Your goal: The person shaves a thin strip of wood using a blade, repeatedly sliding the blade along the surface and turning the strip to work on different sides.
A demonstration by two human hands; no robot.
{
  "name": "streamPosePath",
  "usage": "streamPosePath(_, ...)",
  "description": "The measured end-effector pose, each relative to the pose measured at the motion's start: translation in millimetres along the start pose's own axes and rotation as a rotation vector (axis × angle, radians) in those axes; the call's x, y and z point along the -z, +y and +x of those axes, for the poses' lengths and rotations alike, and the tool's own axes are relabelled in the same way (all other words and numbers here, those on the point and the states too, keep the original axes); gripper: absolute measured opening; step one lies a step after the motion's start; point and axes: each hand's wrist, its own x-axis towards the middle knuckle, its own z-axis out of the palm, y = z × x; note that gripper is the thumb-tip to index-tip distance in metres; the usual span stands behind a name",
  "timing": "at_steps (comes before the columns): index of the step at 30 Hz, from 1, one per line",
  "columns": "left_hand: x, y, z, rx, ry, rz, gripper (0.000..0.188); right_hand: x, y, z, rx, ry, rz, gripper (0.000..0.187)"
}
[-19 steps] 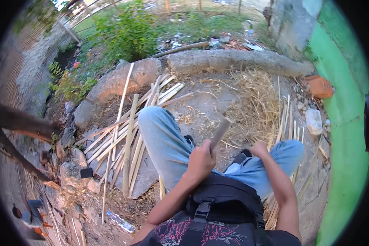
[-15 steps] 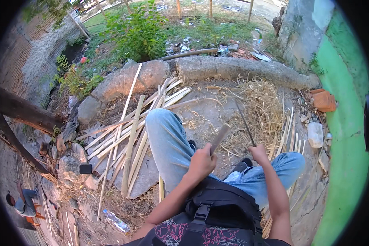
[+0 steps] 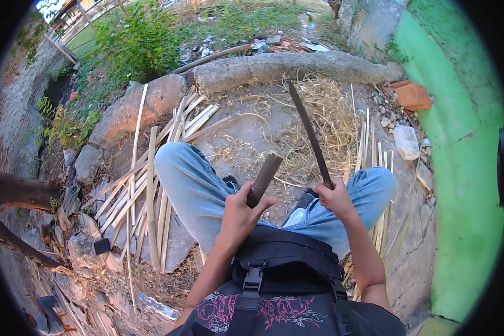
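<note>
My left hand (image 3: 242, 213) grips a short, flat grey-brown bar (image 3: 265, 178), whose material I cannot make out. The thumb sticks out to the right and the bar's free end points up and away from me. In my right hand (image 3: 337, 199) is a long dark knife (image 3: 309, 129), held by its lower end with the blade rising toward the far side. The bar and the knife are apart, above the gap between my bent knees. Beyond the blade lies a heap of pale curled shavings (image 3: 333, 120).
A pile of split bamboo strips (image 3: 151, 190) lies left of my knee; more strips (image 3: 382, 201) lie by my right knee. A concrete kerb (image 3: 297, 66) runs behind. A plastic bottle (image 3: 158, 306), a white container (image 3: 406, 142) and a green wall (image 3: 459, 168) flank me. A person (image 3: 51, 316) sits lower left.
The view has shifted, so the surroundings sit further left. The knife is now raised more upright and nearer, and the bar has turned to show a darker face. My left thumb has spread outward.
</note>
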Motion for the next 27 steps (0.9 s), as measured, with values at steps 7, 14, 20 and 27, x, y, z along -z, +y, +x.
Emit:
streamPosePath(7,-3,5,-14,-0.201,0.049,-0.063,0.012,-9,-27,-35,0.117,-0.08,-0.075,0.031)
streamPosePath(14,-8,9,-22,-0.235,0.063,-0.011,0.014,-9,-54,-57,0.202,-0.2,-0.219,0.034)
streamPosePath(20,-10,22,-25,-0.117,0.004,0.021,0.013,-15,-67,-58,0.258,-0.224,-0.456,0.032)
streamPosePath(27,-19,9,-27,-0.215,0.1,0.093,0.01,-16,-78,-56,0.439,-0.05,-0.739,0.022)
